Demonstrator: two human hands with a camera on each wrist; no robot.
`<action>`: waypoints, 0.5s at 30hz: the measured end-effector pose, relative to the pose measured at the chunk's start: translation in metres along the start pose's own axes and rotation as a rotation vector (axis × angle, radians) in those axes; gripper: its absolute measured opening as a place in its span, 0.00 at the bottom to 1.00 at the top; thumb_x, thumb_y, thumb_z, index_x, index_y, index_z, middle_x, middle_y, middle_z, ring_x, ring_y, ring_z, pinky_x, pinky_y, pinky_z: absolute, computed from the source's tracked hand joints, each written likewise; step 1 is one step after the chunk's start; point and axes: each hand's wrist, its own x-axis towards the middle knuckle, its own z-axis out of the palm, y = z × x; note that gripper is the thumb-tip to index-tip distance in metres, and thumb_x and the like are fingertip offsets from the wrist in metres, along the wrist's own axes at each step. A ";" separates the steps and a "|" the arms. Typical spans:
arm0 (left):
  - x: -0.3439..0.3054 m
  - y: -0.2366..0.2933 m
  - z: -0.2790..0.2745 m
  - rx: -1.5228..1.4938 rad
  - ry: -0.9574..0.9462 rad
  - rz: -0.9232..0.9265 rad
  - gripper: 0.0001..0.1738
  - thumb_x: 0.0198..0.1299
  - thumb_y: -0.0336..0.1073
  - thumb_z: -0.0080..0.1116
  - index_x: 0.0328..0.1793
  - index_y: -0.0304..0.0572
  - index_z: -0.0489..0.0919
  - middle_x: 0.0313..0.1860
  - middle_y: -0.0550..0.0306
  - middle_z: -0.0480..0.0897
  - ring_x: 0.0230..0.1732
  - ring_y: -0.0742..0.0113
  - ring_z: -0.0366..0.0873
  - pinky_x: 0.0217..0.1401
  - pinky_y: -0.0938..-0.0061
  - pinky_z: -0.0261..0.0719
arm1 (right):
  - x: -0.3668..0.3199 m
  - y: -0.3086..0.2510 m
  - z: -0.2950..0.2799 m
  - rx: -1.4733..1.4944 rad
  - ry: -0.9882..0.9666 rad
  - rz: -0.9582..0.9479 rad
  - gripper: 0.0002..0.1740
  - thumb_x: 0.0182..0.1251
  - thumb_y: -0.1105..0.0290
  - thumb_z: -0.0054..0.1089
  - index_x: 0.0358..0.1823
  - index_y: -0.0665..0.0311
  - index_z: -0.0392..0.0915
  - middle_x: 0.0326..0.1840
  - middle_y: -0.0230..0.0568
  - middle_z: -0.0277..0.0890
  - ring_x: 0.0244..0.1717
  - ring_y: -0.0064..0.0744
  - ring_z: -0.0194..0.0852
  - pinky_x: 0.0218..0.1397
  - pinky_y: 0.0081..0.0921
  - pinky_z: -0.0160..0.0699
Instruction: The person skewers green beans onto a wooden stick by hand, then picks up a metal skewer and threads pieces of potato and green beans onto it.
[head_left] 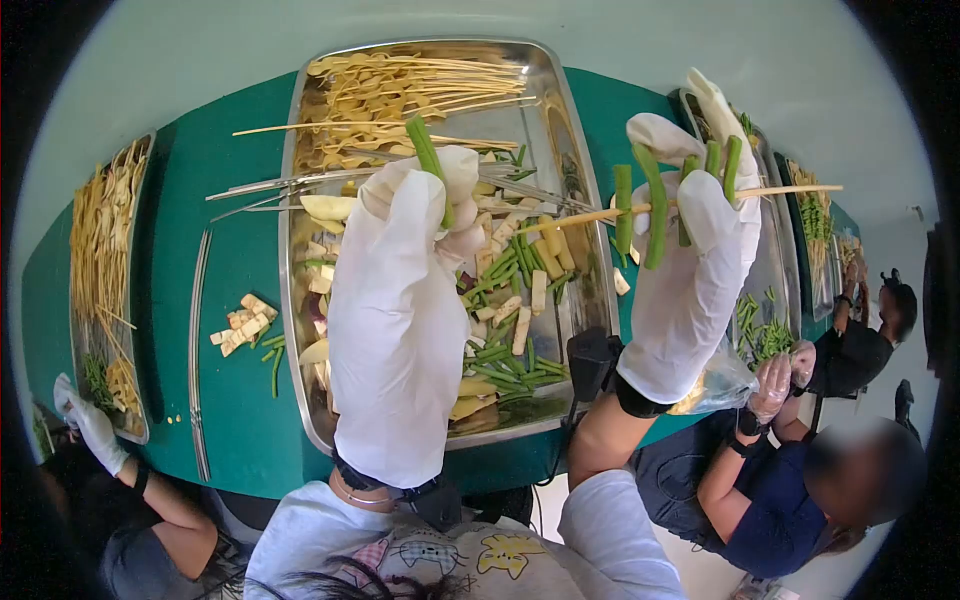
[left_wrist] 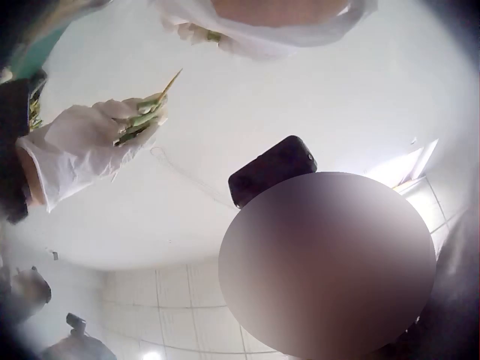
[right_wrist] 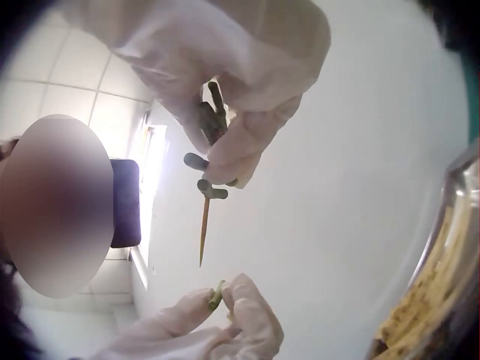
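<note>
My gloved left hand (head_left: 395, 300) pinches a short piece of green bean (head_left: 426, 150) between thumb and fingers, held up over the tray. To the right, my gloved right hand (head_left: 700, 260) grips a wooden skewer (head_left: 790, 189) with several green bean pieces (head_left: 655, 210) threaded crosswise on it. The skewer's pointed end reaches left toward the left hand. In the right wrist view, the skewer tip (right_wrist: 203, 232) stands just apart from the pinched bean piece (right_wrist: 217, 295). The left wrist view shows the loaded skewer (left_wrist: 169, 86) from the side; the left hand's fingers are mostly hidden there.
Beneath my hands is a steel tray (head_left: 290, 330) with cut beans, pale sticks and filled skewers (head_left: 400, 90). Metal skewers (head_left: 200, 350) and pale cubes (head_left: 245, 325) lie on the green table (head_left: 240, 430). Other trays flank it, and people work at both sides.
</note>
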 end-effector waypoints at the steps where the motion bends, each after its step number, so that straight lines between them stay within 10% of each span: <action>1: 0.001 -0.001 -0.002 -0.029 -0.025 -0.012 0.18 0.65 0.42 0.47 0.55 0.36 0.71 0.46 0.61 0.72 0.45 0.74 0.68 0.49 0.77 0.65 | 0.000 0.001 0.003 0.001 -0.003 -0.028 0.25 0.64 0.67 0.53 0.62 0.67 0.64 0.51 0.42 0.72 0.42 0.29 0.73 0.40 0.21 0.72; 15: -0.001 0.008 0.004 -0.006 -0.107 -0.122 0.23 0.63 0.43 0.52 0.58 0.35 0.70 0.49 0.60 0.76 0.44 0.76 0.73 0.49 0.79 0.69 | -0.010 0.001 0.008 -0.156 0.070 -0.024 0.24 0.60 0.76 0.56 0.59 0.67 0.66 0.51 0.40 0.72 0.45 0.31 0.74 0.51 0.29 0.72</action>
